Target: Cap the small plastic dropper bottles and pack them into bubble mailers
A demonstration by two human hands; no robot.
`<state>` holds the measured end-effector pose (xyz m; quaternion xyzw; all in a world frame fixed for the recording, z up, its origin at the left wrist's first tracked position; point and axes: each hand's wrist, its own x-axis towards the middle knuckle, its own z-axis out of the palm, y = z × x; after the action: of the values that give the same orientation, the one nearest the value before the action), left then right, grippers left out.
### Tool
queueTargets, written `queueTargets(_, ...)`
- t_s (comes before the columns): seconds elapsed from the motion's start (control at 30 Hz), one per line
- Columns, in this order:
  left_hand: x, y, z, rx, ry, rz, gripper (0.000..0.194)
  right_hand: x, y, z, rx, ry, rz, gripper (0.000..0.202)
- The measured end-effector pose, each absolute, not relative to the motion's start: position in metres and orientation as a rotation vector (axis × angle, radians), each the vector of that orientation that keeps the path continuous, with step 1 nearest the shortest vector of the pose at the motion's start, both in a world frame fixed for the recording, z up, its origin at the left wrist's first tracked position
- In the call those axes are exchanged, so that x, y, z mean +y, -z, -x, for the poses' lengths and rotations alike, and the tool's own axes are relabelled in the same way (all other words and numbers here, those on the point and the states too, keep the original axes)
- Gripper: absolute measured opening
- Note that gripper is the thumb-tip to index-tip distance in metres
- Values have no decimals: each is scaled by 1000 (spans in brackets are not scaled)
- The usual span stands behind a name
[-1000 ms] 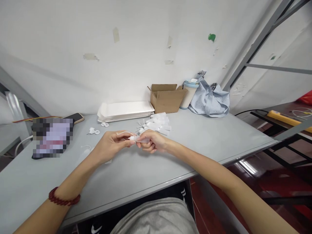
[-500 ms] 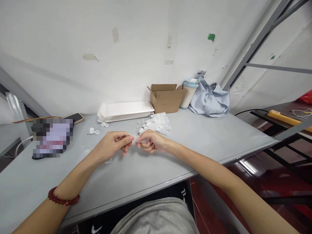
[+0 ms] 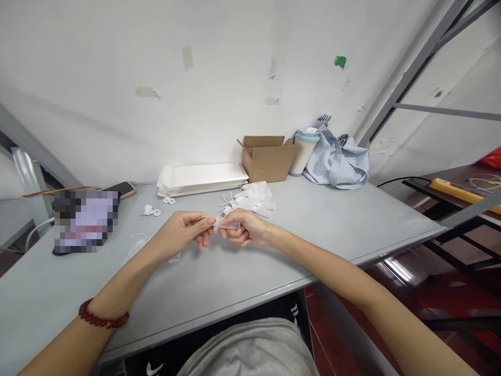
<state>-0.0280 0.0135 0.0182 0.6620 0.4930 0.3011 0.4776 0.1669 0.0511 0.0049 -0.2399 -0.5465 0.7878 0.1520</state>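
My left hand is closed in a pinch on the left end of a small translucent white plastic piece. Facing it, my right hand grips the flat part of that piece between thumb and bent fingers. Fingers cover most of it, so its full shape is hidden. Just behind the right hand lies a pile of white tag-like pieces with thin strings. Small white discs and a white piece lie beyond my left hand. A clear plastic piece is partly hidden by the left forearm.
Along the wall stand a stack of flat white packets, an open cardboard box, a lidded cup and a blue cloth bag. A phone and a blurred-out item lie at the left.
The thin looped strand that showed over my left fingers no longer stands out. A small white part now shows between the fingertips. Both hands keep nearly the same place.
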Motion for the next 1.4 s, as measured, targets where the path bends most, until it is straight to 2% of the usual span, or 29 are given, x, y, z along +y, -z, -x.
queueTargets(0.13,13,-17,29,1201,-819,-1639,28,50,-5,-167,-1571,-2273,692,24)
queueTargets(0.23,13,-18,29,1195,-880,-1636,32,51,-5,-167,-1546,-2297,688,23)
queueTargets(0.33,14,-19,30,1188,-811,-1584,34,52,-5,-167,-1563,-2288,669,23)
queueTargets(0.5,15,-18,30,1151,-760,-1574,25,49,-6,-166,-1645,-2207,710,27)
queueTargets(0.57,16,-16,30,1175,-826,-1532,29,45,-4,-164,-1713,-1987,777,27)
queueTargets(0.7,19,-13,33,1261,-961,-1405,32,40,1,-160,-1897,-1135,840,28)
queueTargets(0.77,18,-15,33,1311,-976,-1451,31,40,2,-160,-1938,-977,812,32)
queueTargets(0.83,16,-17,32,1368,-992,-1590,31,42,1,-161,-1885,-1172,812,36)
queueTargets(0.93,11,-22,29,1383,-1047,-1760,24,47,-3,-166,-1642,-1752,840,36)
queueTargets(1.0,8,-24,27,1358,-1089,-1755,21,49,-5,-168,-1480,-2020,840,33)
queueTargets(1.1,8,-25,27,1330,-1057,-1737,24,48,-6,-167,-1443,-2062,825,32)
queueTargets(1.17,10,-24,28,1312,-971,-1750,26,46,-5,-166,-1604,-1838,818,36)
queueTargets(1.23,12,-23,29,1315,-891,-1729,34,44,-3,-164,-1835,-1438,810,37)
queueTargets(1.33,15,-22,31,1306,-776,-1660,41,42,2,-163,-2081,-844,719,31)
queueTargets(1.4,16,-21,32,1268,-723,-1632,42,43,7,-163,-2152,-607,627,27)
